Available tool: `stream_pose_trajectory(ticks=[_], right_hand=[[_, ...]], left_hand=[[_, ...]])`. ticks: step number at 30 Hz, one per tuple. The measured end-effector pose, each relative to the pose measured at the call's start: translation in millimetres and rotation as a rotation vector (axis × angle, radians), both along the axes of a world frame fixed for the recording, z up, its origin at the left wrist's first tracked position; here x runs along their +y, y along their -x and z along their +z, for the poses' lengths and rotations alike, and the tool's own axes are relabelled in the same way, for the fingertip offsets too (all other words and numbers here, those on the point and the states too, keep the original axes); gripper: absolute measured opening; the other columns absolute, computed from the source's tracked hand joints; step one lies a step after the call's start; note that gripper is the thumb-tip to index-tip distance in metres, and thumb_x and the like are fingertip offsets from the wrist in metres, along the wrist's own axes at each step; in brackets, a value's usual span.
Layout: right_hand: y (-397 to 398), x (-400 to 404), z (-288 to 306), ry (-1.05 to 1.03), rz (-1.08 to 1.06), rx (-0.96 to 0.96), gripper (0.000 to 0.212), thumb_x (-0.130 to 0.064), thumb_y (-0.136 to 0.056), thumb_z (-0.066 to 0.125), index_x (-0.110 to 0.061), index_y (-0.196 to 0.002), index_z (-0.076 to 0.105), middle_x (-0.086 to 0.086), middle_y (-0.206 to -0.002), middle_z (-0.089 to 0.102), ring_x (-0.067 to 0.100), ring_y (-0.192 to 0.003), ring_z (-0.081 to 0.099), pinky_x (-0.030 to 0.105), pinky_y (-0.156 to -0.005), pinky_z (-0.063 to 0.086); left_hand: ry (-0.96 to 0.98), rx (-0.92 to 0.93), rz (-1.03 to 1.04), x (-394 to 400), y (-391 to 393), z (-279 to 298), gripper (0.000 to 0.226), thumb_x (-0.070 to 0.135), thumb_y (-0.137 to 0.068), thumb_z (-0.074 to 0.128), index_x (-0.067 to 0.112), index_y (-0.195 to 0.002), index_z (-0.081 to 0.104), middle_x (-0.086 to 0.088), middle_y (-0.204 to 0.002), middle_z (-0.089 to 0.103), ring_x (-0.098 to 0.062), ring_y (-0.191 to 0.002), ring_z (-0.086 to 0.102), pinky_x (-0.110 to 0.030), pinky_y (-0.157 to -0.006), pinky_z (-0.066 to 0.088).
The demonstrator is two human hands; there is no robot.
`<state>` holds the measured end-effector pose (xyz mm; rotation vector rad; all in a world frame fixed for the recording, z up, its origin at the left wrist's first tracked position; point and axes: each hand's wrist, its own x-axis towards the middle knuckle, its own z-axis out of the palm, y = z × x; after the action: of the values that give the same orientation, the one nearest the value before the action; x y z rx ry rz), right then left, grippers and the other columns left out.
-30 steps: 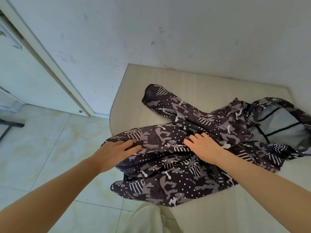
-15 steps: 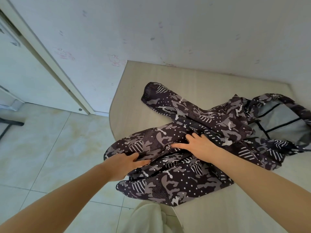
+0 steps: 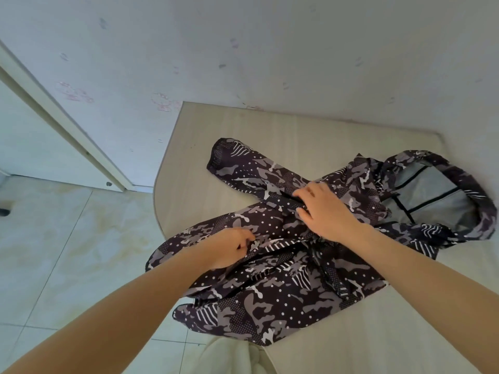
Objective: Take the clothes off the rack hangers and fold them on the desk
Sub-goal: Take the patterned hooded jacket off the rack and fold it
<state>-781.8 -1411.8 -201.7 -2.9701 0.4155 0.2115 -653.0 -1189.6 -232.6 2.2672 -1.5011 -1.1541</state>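
Note:
A dark camouflage-patterned jacket [image 3: 283, 298] lies crumpled on the light wooden desk [image 3: 270, 130], its lower part hanging over the desk's left front edge. One sleeve [image 3: 243, 168] stretches toward the back left. The grey-lined hood [image 3: 432, 195] lies open at the right. My left hand [image 3: 229, 247] pinches a fold of the fabric near the desk's edge. My right hand [image 3: 324, 209] grips the cloth at the jacket's middle, where the sleeve meets the body.
A white marked wall [image 3: 270, 49] runs behind the desk. A white door frame [image 3: 67, 125] stands at the left above a pale tiled floor [image 3: 67, 252]. Light cloth [image 3: 232, 357] shows at the bottom edge.
Both hands went from lying on the jacket to gripping it. My left hand slid right along the edge; my right hand moved up toward the sleeve.

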Motion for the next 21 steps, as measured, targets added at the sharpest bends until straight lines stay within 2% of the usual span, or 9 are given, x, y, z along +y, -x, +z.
stream_pose_trajectory(ticks=[2, 5, 7, 9, 12, 14, 17, 19, 21], right_hand=[[0, -20, -2, 0.071, -0.12, 0.083, 0.057, -0.045, -0.096, 0.045, -0.016, -0.143, 0.033, 0.01, -0.138, 0.04, 0.027, -0.125, 0.038, 0.039, -0.105, 0.039], [2, -39, -10, -0.012, -0.259, 0.143, 0.069, -0.062, -0.092, 0.04, -0.016, -0.143, 0.035, 0.012, -0.139, 0.039, 0.032, -0.127, 0.036, 0.043, -0.106, 0.035], [6, -48, -13, -0.094, -0.276, 0.167, 0.065, -0.06, -0.092, 0.04, -0.017, -0.141, 0.039, 0.01, -0.138, 0.04, 0.03, -0.129, 0.036, 0.042, -0.107, 0.034], [14, -56, -11, -0.131, -0.229, 0.175, 0.057, -0.05, -0.094, 0.048, -0.019, -0.142, 0.039, 0.007, -0.141, 0.039, 0.027, -0.131, 0.035, 0.041, -0.109, 0.033], [33, -61, -8, -0.166, -0.185, 0.216, 0.065, -0.038, -0.09, 0.056, -0.016, -0.146, 0.035, 0.006, -0.149, 0.031, 0.025, -0.136, 0.031, 0.043, -0.113, 0.03], [46, -63, -15, -0.079, -0.127, 0.226, 0.057, -0.032, -0.091, 0.054, -0.013, -0.143, 0.041, 0.006, -0.148, 0.037, 0.025, -0.135, 0.036, 0.042, -0.111, 0.034], [61, -73, -15, -0.153, -0.275, -0.021, 0.027, -0.025, -0.098, 0.047, -0.01, -0.111, 0.065, 0.005, -0.106, 0.066, 0.021, -0.099, 0.061, 0.033, -0.084, 0.049], [67, -80, -3, -0.311, -0.495, -0.217, 0.018, -0.021, -0.098, 0.05, -0.009, -0.098, 0.063, 0.0, -0.081, 0.063, 0.013, -0.073, 0.059, 0.02, -0.065, 0.044], [78, -85, 11, -0.474, -0.637, -0.344, 0.009, -0.02, -0.098, 0.052, -0.012, -0.097, 0.055, -0.002, -0.08, 0.058, 0.01, -0.07, 0.055, 0.02, -0.065, 0.043]], left_hand=[[0.03, 0.137, 0.157, -24, 6, -3, 0.037, 0.01, -0.099, 0.043, 0.016, -0.134, 0.054, 0.002, -0.123, 0.063, -0.009, -0.107, 0.058, -0.024, -0.105, 0.041], [0.08, 0.395, 0.47, -58, 18, -6, 0.036, 0.011, -0.099, 0.044, 0.013, -0.134, 0.053, -0.004, -0.116, 0.066, -0.015, -0.097, 0.066, -0.022, -0.083, 0.055], [0.107, 0.618, 0.677, -80, 27, -3, 0.035, 0.01, -0.099, 0.049, 0.005, -0.133, 0.051, -0.011, -0.118, 0.065, -0.018, -0.099, 0.065, -0.02, -0.079, 0.055], [0.116, 0.748, 0.797, -97, 36, 1, 0.037, 0.014, -0.097, 0.056, 0.002, -0.132, 0.052, -0.013, -0.119, 0.066, -0.019, -0.105, 0.064, -0.022, -0.085, 0.053], [0.101, 0.83, 0.866, -113, 53, 2, 0.047, 0.03, -0.092, 0.065, 0.007, -0.131, 0.053, -0.006, -0.112, 0.07, -0.016, -0.103, 0.065, -0.029, -0.091, 0.052], [0.085, 0.823, 0.937, -120, 63, -1, 0.067, 0.043, -0.081, 0.074, 0.013, -0.134, 0.046, -0.003, -0.111, 0.069, -0.015, -0.102, 0.065, -0.031, -0.092, 0.052], [0.072, 0.715, 0.96, -135, 78, 0, 0.095, 0.049, -0.068, 0.083, 0.016, -0.141, 0.031, -0.003, -0.121, 0.061, -0.016, -0.11, 0.058, -0.029, -0.093, 0.045], [0.136, 0.67, 0.961, -143, 86, 3, 0.099, 0.041, -0.071, 0.084, 0.017, -0.143, 0.022, -0.003, -0.117, 0.059, -0.015, -0.106, 0.057, -0.026, -0.088, 0.04], [0.214, 0.63, 0.98, -147, 90, 7, 0.098, 0.035, -0.073, 0.083, 0.02, -0.145, 0.018, -0.004, -0.109, 0.06, -0.014, -0.1, 0.059, -0.025, -0.086, 0.039]])
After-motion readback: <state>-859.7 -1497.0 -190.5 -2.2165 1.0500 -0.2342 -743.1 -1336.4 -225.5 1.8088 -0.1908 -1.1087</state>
